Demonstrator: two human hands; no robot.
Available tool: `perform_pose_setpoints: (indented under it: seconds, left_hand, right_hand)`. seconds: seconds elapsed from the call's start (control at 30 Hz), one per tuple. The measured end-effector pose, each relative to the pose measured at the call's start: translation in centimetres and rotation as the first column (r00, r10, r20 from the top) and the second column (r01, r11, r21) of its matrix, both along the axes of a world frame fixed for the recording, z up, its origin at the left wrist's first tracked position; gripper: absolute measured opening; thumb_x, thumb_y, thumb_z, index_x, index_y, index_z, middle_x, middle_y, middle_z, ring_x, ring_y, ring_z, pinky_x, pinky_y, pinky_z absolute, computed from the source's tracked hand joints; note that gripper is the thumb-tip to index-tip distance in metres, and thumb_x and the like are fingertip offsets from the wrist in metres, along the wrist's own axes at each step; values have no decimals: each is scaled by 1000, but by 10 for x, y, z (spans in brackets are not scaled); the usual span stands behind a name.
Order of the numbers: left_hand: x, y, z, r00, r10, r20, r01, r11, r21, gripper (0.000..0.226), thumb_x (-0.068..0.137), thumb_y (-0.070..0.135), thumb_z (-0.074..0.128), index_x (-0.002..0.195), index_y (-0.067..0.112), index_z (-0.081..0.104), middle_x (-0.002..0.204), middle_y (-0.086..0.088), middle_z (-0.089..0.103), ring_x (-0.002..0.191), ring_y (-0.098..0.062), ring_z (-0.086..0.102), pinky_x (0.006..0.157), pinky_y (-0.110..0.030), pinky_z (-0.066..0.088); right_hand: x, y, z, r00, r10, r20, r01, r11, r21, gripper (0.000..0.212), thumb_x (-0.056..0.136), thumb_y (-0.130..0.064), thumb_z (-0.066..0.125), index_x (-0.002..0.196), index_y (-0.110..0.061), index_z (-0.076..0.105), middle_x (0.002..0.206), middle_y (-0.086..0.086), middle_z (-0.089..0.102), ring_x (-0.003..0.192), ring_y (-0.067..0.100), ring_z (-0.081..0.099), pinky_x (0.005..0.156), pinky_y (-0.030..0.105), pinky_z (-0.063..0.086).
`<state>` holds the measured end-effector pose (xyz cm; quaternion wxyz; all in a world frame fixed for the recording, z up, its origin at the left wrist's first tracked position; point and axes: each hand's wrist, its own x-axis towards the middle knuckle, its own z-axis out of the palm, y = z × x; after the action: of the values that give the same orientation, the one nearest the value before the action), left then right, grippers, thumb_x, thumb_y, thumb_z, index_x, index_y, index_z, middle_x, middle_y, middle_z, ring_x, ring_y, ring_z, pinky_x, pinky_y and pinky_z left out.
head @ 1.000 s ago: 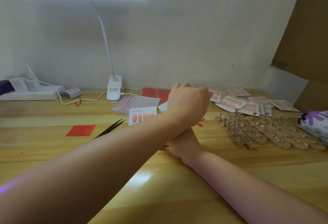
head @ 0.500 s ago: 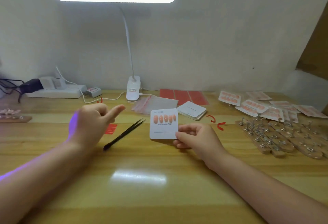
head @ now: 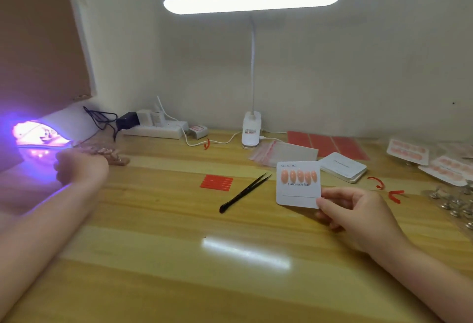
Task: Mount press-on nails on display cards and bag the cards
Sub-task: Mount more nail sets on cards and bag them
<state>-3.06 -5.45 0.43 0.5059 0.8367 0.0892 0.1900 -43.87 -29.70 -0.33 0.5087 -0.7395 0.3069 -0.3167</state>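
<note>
Card (head: 298,184) pinched by right hand (head: 358,217); left hand (head: 80,169) blurred, grip unclear.
Corner pinch could let it slip, knocking nails (head: 299,175) loose.

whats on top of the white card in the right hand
Five peach press-on nails sit in a row across the upper half of the card, above the print "Handmade Nail". The right hand covers its lower right corner.

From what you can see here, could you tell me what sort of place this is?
Probably a small home workbench for making and packing press-on nails: a glowing UV lamp, a nail card in the right hand, and bagged cards on the wooden desk.
</note>
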Motion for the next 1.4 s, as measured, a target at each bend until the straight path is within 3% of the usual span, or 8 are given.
perform_pose_setpoints:
  seconds: [0.1, 0.2, 0.3, 0.5, 0.67, 0.83, 1.1, 1.4]
  left_hand:
    - [42, 19, -2, 978, 40, -204, -28, 998, 61, 52, 99, 15, 45, 143, -6, 27, 145, -29, 34, 135, -41, 33, 111, -44, 26]
    - [64, 27, -11, 950, -142, -278, 204, 956, 210, 41, 97, 5, 42, 134, -12, 42, 138, -35, 41, 130, -46, 39, 109, -44, 34]
    - [76, 28, -15, 949, -230, -216, 279, 932, 231, 39, 92, -3, 45, 130, -9, 50, 129, -32, 52, 120, -46, 49, 100, -47, 42]
    - [68, 18, -13, 968, -164, -191, 225, 905, 361, 54, 89, 14, 53, 139, 3, 37, 129, -27, 51, 120, -47, 47, 103, -47, 39]
    - [62, 20, -11, 971, -201, -128, 231, 929, 288, 60, 85, 18, 58, 141, 16, 36, 128, -18, 55, 116, -40, 52, 97, -44, 46]
    - [49, 22, -12, 914, -405, -15, 396, 885, 245, 44, 83, 0, 55, 126, 9, 47, 117, -20, 60, 107, -37, 55, 88, -40, 43]
    - [36, 33, -12, 783, -621, -25, 591, 732, 338, 66, 86, -2, 66, 143, 1, 33, 119, -20, 64, 103, -28, 55, 84, -27, 33]
    - [47, 36, -26, 783, -621, 9, 561, 713, 420, 66, 85, -1, 68, 140, 14, 36, 105, -15, 66, 94, -29, 58, 83, -39, 39]
  right_hand:
    - [2, 0, -4, 1000, -1, -15, 1, 999, -37, 17, 84, -12, 71, 92, -27, 70, 72, -6, 75, 67, 7, 71, 50, 11, 46]
    - [1, -2, -6, 1000, -3, -12, 2, 999, -37, 18, 84, -12, 72, 93, -27, 72, 72, -4, 75, 65, 5, 70, 50, 10, 46]
    - [1, -4, -8, 1000, -4, -17, 3, 1000, -27, 17, 83, -13, 72, 94, -25, 72, 72, -2, 75, 65, 6, 70, 51, 10, 47]
    - [1, -6, -10, 1000, -10, 9, 10, 1000, -7, 16, 82, -12, 73, 90, -26, 72, 71, -1, 75, 60, 3, 68, 49, 8, 46]
    - [-1, -4, -9, 1000, -21, 9, 21, 1000, 1, 17, 81, -11, 73, 89, -26, 72, 72, -1, 75, 61, 4, 69, 49, 8, 46]
    - [-2, -4, -8, 1000, -21, -15, 21, 1000, -17, 17, 82, -14, 73, 92, -27, 72, 73, -2, 75, 65, 5, 70, 53, 9, 48]
    - [-4, 2, -2, 999, -17, -51, 15, 999, -41, 33, 86, -12, 69, 114, -27, 63, 74, -1, 75, 69, 9, 70, 63, 24, 53]
    - [-15, 1, 10, 983, -121, -136, 102, 986, -134, 37, 88, -16, 67, 124, -25, 59, 72, -12, 74, 69, -1, 67, 69, 31, 49]
